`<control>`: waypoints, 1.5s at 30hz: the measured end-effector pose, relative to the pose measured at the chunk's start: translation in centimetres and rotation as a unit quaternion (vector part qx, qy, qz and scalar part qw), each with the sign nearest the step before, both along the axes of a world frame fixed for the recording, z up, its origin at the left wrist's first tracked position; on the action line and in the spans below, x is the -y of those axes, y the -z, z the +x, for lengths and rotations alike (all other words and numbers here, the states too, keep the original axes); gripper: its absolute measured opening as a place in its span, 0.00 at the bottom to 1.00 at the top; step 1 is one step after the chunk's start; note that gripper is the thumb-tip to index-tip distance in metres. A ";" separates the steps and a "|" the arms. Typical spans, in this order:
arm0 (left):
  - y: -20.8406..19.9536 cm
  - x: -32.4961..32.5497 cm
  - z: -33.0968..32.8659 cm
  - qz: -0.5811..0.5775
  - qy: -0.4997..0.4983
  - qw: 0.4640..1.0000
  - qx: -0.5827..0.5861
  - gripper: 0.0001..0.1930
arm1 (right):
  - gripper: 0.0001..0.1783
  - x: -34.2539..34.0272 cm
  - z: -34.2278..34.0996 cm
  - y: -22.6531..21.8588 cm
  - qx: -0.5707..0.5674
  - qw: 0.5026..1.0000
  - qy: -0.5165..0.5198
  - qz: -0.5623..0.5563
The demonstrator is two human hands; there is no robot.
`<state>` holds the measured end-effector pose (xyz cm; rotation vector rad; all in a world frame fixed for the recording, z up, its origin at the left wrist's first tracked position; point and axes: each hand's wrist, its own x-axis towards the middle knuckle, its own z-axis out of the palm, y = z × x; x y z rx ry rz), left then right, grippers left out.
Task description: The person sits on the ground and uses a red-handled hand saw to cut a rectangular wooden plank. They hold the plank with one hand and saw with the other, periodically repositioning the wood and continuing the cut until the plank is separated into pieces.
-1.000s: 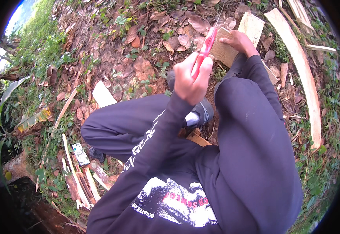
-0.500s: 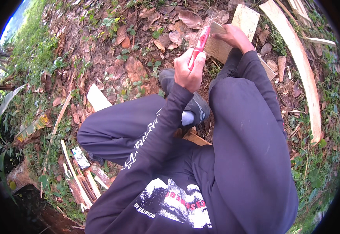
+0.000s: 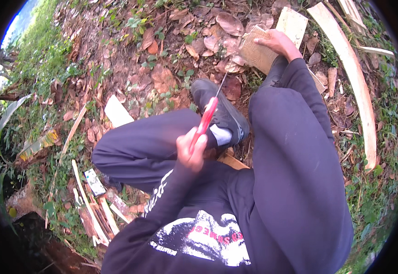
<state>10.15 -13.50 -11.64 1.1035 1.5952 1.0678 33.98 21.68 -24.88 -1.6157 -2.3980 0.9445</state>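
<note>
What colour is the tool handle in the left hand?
Red tool handle, seen best in the head view.

Left hand (image 3: 190, 150) curled in a fist near the middle; right hand (image 3: 282, 44) far right, its arm (image 3: 307, 86) stretched forward.

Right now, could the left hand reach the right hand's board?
Probably yes: over the shoe, the way to the board looks clear, but the left hand holds a red-handled tool.
</note>
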 end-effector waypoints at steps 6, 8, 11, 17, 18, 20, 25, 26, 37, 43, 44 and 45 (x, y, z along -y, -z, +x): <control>-3.1 -4.5 0.4 0.094 -0.048 0.989 0.104 0.12 | 0.41 0.4 -0.7 -1.5 -0.021 0.999 0.010 -0.029; -2.4 -6.6 0.6 0.093 -0.053 0.986 0.130 0.11 | 0.41 0.7 -1.3 -1.6 0.010 1.000 0.012 -0.018; -0.6 -10.7 1.9 0.117 -0.035 0.988 0.094 0.11 | 0.40 1.0 -1.4 -2.4 0.036 0.999 0.016 -0.019; 2.6 -17.1 4.3 0.141 0.026 0.988 0.051 0.08 | 0.46 0.3 -1.2 -2.9 0.006 1.000 0.024 -0.015; 2.6 -17.5 4.5 0.153 0.034 0.988 0.004 0.08 | 0.46 -0.1 -1.2 -3.1 0.009 1.000 0.018 -0.018; 3.1 -17.3 5.0 0.141 0.032 0.989 0.035 0.08 | 0.47 -0.2 -0.6 -2.7 0.016 0.999 0.017 -0.027; 4.6 -17.1 4.1 0.122 0.019 0.984 0.130 0.07 | 0.46 -0.7 -1.0 -2.7 0.019 1.000 0.012 -0.002; 5.0 -17.5 4.3 0.125 0.017 0.985 0.120 0.07 | 0.45 -0.7 -1.1 -3.0 0.012 1.000 0.011 0.007; 4.5 -16.9 4.8 0.109 -0.001 0.982 0.157 0.08 | 0.45 -0.5 -0.7 -2.1 0.031 0.999 0.008 -0.009; 5.4 -17.5 4.8 0.119 0.007 0.984 0.136 0.07 | 0.46 -0.7 -0.6 -1.5 0.039 0.999 0.009 -0.014; 5.5 -17.5 4.8 0.118 0.008 0.985 0.129 0.08 | 0.46 -0.6 -0.7 -1.5 0.038 0.999 0.010 -0.012; 5.6 -17.6 4.9 0.116 0.010 0.986 0.122 0.08 | 0.46 -0.7 -0.7 -1.4 0.037 0.999 0.008 -0.011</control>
